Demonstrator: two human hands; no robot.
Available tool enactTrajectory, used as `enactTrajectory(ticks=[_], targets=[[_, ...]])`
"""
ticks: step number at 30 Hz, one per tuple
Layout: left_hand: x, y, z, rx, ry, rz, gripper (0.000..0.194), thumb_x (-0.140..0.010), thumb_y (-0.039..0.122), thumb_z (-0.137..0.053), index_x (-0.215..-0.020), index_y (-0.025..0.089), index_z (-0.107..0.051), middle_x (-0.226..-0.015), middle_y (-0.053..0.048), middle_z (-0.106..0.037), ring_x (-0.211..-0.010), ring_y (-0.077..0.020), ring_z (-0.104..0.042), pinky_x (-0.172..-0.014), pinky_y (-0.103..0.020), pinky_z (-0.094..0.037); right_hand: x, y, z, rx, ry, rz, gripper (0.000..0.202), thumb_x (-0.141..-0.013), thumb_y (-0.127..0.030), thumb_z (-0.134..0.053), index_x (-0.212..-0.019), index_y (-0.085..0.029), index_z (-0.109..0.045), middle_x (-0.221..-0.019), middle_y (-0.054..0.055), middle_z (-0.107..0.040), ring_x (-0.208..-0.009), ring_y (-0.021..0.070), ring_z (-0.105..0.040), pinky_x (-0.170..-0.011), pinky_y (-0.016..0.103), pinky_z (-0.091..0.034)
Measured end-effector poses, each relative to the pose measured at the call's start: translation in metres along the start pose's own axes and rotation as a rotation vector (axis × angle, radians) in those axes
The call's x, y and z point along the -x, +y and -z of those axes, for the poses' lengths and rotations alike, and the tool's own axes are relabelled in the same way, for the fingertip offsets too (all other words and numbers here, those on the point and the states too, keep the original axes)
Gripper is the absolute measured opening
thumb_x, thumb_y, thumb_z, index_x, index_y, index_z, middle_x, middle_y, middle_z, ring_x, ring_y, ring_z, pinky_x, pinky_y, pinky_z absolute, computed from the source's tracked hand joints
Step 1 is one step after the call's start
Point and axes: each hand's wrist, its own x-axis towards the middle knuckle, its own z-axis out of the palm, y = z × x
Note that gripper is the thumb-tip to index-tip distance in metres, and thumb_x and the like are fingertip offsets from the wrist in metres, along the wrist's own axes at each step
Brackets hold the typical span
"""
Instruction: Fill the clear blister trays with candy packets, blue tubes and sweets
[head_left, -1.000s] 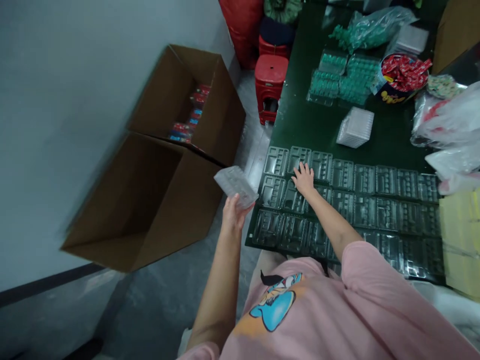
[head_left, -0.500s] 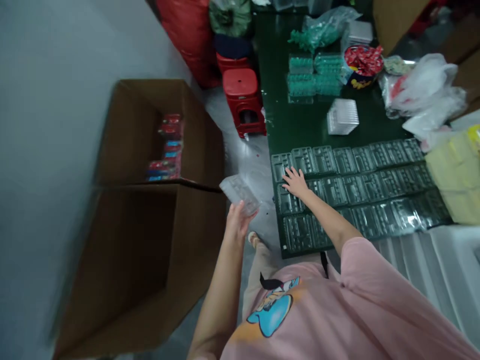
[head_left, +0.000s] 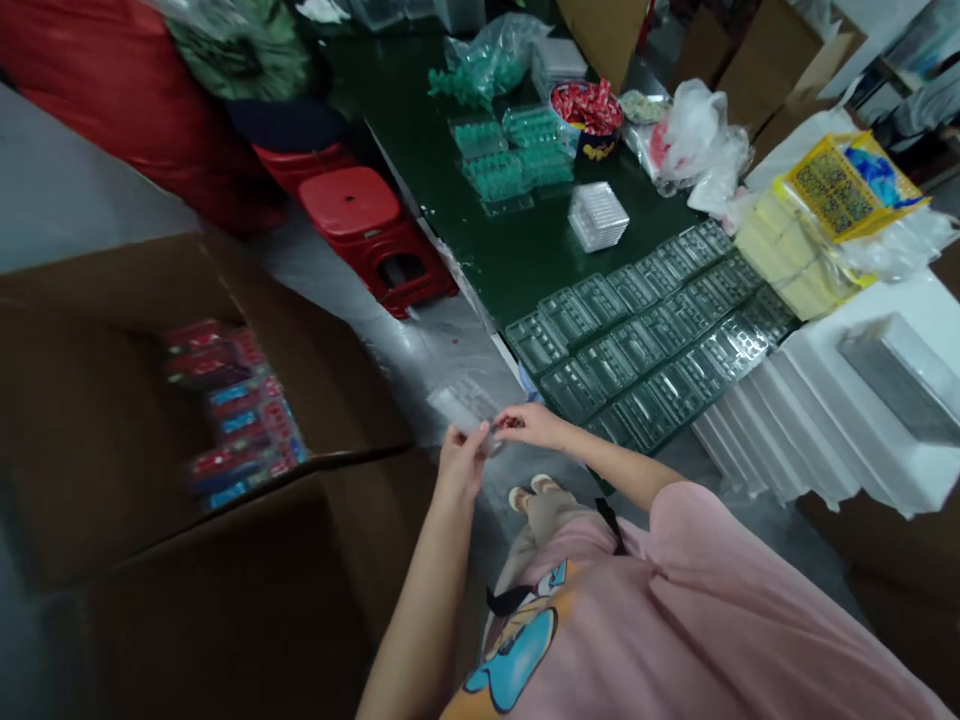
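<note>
My left hand [head_left: 463, 460] is closed on a clear plastic tray [head_left: 461, 402], which it holds above the floor beside the table's near corner. At the tray's right edge is my right hand [head_left: 529, 425], its fingers pressed together against the tray; the exact grip is small and partly hidden. Several rows of clear plastic trays [head_left: 626, 335] lie on the dark green table [head_left: 499, 255]. Behind them stands a small stack of clear trays [head_left: 598, 216].
Cardboard boxes [head_left: 300, 360] stand at the left, one with red and blue packs [head_left: 236, 400]. Red stools [head_left: 352, 205] are beside the table. Green pieces in trays [head_left: 499, 175], a candy tub [head_left: 587, 118] and bags lie farther back. White foam-like stacks [head_left: 907, 370] are at the right.
My right hand has left the tray rows and come to the tray in my left hand. The view has turned to the right, showing more of the table's right side.
</note>
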Motion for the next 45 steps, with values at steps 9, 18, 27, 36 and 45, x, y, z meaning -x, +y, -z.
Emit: enactTrajectory(ticks=[9,18,27,36,45], targets=[[-0.039,0.043,-0.006,-0.282,-0.137,0.067,0.057,-0.044,0.033,-0.089,-0.087,0.017,-0.056,-0.076,0.001,-0.065,-0.064,-0.012,-0.061,-0.06,-0.025,-0.051,-0.019,-0.012,-0.019,-0.537,0.138,-0.172,0.024,-0.067,-0.031,-0.073,-0.083,-0.015,-0.065,-0.071,-0.002,-0.067,-0.069,0.0123,-0.063,-0.074,0.028,-0.049],[-0.096,0.121,-0.035,-0.428,-0.277,0.062,0.055,-0.044,0.03,-0.09,-0.087,0.016,-0.057,-0.074,0.0,-0.065,-0.063,-0.014,-0.061,-0.057,-0.026,-0.05,-0.091,-0.038,-0.001,-0.748,0.21,-0.163,0.025,-0.06,-0.027,-0.076,-0.08,-0.016,-0.065,-0.068,-0.003,-0.065,-0.066,0.0105,-0.06,-0.071,0.026,-0.047],[-0.163,0.162,-0.08,-0.439,-0.465,0.203,0.054,-0.045,0.028,-0.088,-0.09,0.015,-0.061,-0.079,-0.004,-0.068,-0.068,-0.0169,-0.064,-0.067,-0.031,-0.052,-0.135,-0.062,0.04,-0.832,0.407,-0.221,0.029,-0.055,-0.029,-0.079,-0.077,-0.015,-0.065,-0.065,-0.004,-0.062,-0.059,0.0088,-0.055,-0.063,0.024,-0.044],[-0.285,0.189,-0.119,-0.462,-0.408,0.309,0.046,-0.048,0.021,-0.084,-0.085,0.018,-0.058,-0.074,-0.002,-0.066,-0.064,-0.0159,-0.062,-0.068,-0.033,-0.052,-0.204,-0.038,0.132,-0.897,0.627,-0.273,0.032,-0.057,-0.031,-0.081,-0.081,-0.017,-0.064,-0.068,-0.002,-0.061,-0.064,0.0086,-0.056,-0.066,0.025,-0.045],[-0.324,0.183,-0.158,-0.645,-0.546,0.192,0.046,-0.047,0.023,-0.086,-0.081,0.016,-0.056,-0.071,0.001,-0.06,-0.065,-0.0124,-0.056,-0.065,-0.026,-0.045,-0.252,-0.052,0.105,-0.617,0.821,-0.263,0.036,-0.056,-0.032,-0.08,-0.084,-0.017,-0.064,-0.067,-0.005,-0.061,-0.063,0.0099,-0.053,-0.067,0.026,-0.043]])
